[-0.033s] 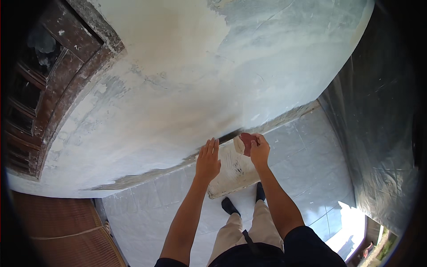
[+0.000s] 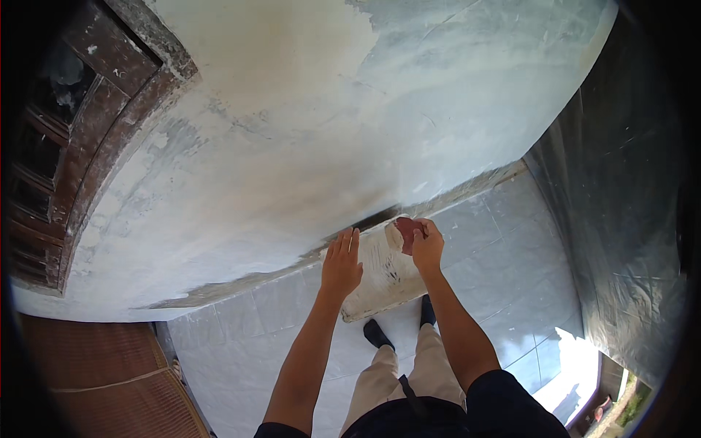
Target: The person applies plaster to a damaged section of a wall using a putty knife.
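My right hand (image 2: pixel 428 246) is closed on a dark red flat piece (image 2: pixel 408 232) with a ragged edge. Cream-coloured material shows along its left side; its exact kind is unclear. Beneath it lies a shallow, off-white rectangular board or tray (image 2: pixel 372 296), smeared and streaked with dark marks. My left hand (image 2: pixel 342 266) has its fingers stretched out, palm down, over that board's left side near the foot of the wall (image 2: pixel 277 168). Whether those fingertips touch the wall or the board, I cannot tell.
Grey tiled floor (image 2: pixel 263 328) surrounds my dark-covered feet (image 2: pixel 377 334). A brown wooden window or door frame (image 2: pixel 109 124) is set into the wall at left. Reddish woven matting (image 2: pixel 109 379) lies lower left. Dark sheeting (image 2: pixel 613 219) hangs at right.
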Demonstrator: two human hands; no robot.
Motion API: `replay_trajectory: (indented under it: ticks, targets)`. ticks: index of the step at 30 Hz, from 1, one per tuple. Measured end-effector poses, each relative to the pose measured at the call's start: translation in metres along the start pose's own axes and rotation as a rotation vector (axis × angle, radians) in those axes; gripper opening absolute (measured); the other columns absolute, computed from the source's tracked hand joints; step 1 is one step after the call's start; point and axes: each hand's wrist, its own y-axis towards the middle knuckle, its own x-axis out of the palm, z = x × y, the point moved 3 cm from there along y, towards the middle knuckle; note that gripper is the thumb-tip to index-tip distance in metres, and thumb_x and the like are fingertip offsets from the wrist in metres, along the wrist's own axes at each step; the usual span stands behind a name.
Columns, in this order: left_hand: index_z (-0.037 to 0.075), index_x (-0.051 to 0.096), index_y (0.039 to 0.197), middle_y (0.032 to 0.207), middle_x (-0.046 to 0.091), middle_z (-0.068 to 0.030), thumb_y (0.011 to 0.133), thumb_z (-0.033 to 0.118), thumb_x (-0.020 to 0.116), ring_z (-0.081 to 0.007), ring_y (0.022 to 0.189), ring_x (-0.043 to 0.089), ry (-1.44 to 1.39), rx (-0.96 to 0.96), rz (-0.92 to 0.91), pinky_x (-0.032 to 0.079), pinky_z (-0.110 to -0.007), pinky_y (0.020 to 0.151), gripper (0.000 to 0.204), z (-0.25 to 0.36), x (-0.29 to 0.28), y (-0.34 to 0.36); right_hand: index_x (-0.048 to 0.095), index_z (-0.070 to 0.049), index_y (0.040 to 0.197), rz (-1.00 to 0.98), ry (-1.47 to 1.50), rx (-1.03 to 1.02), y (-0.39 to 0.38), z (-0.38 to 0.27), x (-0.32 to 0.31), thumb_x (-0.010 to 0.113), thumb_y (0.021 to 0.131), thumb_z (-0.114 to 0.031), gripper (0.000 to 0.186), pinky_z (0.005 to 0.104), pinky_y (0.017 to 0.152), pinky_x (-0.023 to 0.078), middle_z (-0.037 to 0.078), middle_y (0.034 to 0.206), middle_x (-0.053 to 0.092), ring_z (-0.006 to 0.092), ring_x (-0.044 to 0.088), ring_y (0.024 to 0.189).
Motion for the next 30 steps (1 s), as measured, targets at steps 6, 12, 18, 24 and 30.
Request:
replay_trajectory:
  ticks: [6,12,18,24,30]
  targets:
    - [0.001,0.024,0.147,0.149,0.032,-0.0193,0.081,0.02,0.068,-0.0345,0.139,0.031,-0.072,-0.111,-0.208,0.027,-0.045,0.114,0.082,-0.013,0.073,-0.039,0.065,-0.002,0.104,-0.016,-0.046,0.126,-0.022,0.048,-0.002,0.059,0.082,0.003,0.023,0.0356,0.078,0.053,0.017,0.093,0.07,0.0284,0.07,0.087]
    - [0.002,0.025,0.147,0.148,0.035,-0.0196,0.081,0.019,0.068,-0.034,0.138,0.033,-0.12,-0.15,-0.311,0.028,-0.045,0.113,0.081,-0.008,0.116,-0.059,0.066,-0.008,0.106,-0.133,-0.325,0.119,-0.03,0.093,-0.006,0.06,0.084,-0.005,0.024,0.0415,0.075,0.052,0.016,0.09,0.07,0.0358,0.067,0.083]
    - [0.002,0.027,0.146,0.147,0.037,-0.0195,0.08,0.02,0.068,-0.034,0.137,0.035,-0.151,-0.148,-0.353,0.03,-0.046,0.111,0.079,0.001,0.146,-0.07,0.064,-0.007,0.104,-0.134,-0.522,0.097,-0.051,0.133,-0.009,0.06,0.084,-0.007,0.02,0.0459,0.076,0.051,0.018,0.091,0.069,0.0399,0.065,0.086]
    - [0.002,0.029,0.145,0.146,0.038,-0.019,0.08,0.021,0.068,-0.0338,0.136,0.036,-0.166,-0.155,-0.403,0.032,-0.046,0.11,0.078,0.01,0.167,-0.082,0.062,-0.001,0.102,-0.134,-0.614,0.19,-0.074,0.149,-0.013,0.06,0.085,-0.008,0.018,0.0492,0.077,0.049,0.024,0.091,0.067,0.0435,0.064,0.087]
    - [0.003,0.03,0.145,0.145,0.039,-0.0187,0.081,0.022,0.068,-0.0338,0.135,0.037,-0.169,-0.163,-0.426,0.032,-0.047,0.11,0.077,0.013,0.179,-0.089,0.051,0.003,0.107,-0.122,-0.605,0.302,-0.09,0.147,-0.004,0.056,0.087,-0.005,0.022,0.0515,0.08,0.048,0.03,0.093,0.064,0.0475,0.062,0.09]
